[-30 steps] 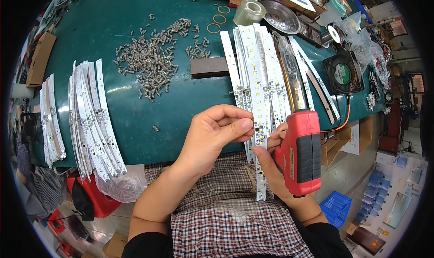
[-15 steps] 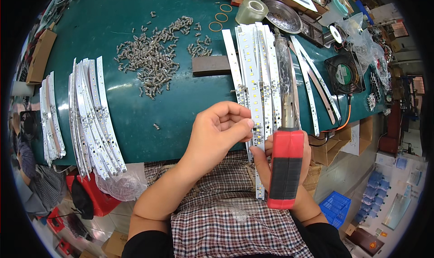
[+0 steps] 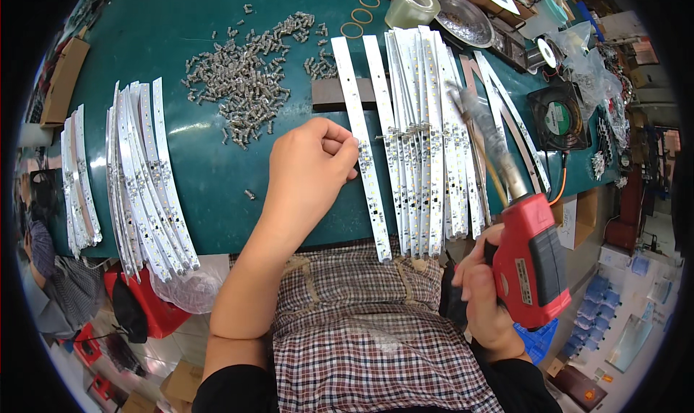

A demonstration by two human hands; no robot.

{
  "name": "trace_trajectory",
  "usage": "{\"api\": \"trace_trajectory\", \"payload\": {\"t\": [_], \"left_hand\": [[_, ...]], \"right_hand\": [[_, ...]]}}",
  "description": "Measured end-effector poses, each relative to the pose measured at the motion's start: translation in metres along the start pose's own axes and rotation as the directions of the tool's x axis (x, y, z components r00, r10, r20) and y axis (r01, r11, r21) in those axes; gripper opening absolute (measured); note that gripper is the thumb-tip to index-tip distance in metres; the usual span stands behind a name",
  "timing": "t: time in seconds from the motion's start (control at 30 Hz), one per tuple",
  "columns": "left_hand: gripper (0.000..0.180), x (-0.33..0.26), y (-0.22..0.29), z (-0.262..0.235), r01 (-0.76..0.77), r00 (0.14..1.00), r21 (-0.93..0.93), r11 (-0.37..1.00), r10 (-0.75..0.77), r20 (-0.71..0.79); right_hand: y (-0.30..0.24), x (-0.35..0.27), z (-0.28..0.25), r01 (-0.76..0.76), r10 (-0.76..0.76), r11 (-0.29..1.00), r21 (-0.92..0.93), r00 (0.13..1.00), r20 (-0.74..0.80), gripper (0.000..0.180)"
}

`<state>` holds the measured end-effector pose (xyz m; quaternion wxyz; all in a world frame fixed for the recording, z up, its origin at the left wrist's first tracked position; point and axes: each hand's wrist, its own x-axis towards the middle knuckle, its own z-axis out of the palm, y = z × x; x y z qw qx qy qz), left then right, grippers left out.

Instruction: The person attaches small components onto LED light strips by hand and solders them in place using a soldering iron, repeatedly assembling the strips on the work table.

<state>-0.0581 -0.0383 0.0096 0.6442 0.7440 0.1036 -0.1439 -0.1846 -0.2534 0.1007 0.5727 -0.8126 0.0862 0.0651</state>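
Observation:
My left hand (image 3: 311, 174) is closed at the left edge of a single white LED light strip (image 3: 370, 189), pinching it about midway along. The strip lies slightly tilted, apart from the pile. My right hand (image 3: 486, 297) grips a red and black soldering gun (image 3: 533, 257), its long metal barrel pointing up and away to the left. To the right of the held strip is a pile of LED strips (image 3: 423, 160), with small metal parts lying across it in a row. A dark rectangular block (image 3: 332, 95) sits partly under the strips.
Loose small metal cylinders (image 3: 242, 80) are heaped on the green table (image 3: 217, 196). More strip bundles (image 3: 144, 174) lie at the left. A tape roll (image 3: 412, 8), a round metal dish (image 3: 457, 19), a solder spool (image 3: 542, 53) and a small fan (image 3: 558, 116) stand at the right.
The left hand has moved left with one strip, away from the pile. The right hand has swung right and let go of the strip's near end, still gripping the soldering gun, now tilted.

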Motion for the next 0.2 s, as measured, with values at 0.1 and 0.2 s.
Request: {"api": "trace_trajectory", "payload": {"t": [0.1, 0.2], "left_hand": [[0.018, -0.003, 0.001, -0.001, -0.077, 0.996, 0.329, 0.941, 0.091, -0.026], [0.024, -0.010, 0.011, -0.003, -0.178, 0.958, 0.487, 0.855, 0.263, -0.113]], "right_hand": [[0.003, -0.004, 0.001, -0.072, 0.073, 0.997, -0.021, 0.996, 0.044, 0.023], [0.012, -0.002, 0.000, -0.164, 0.181, 0.981, -0.107, 0.968, 0.171, 0.030]]}}
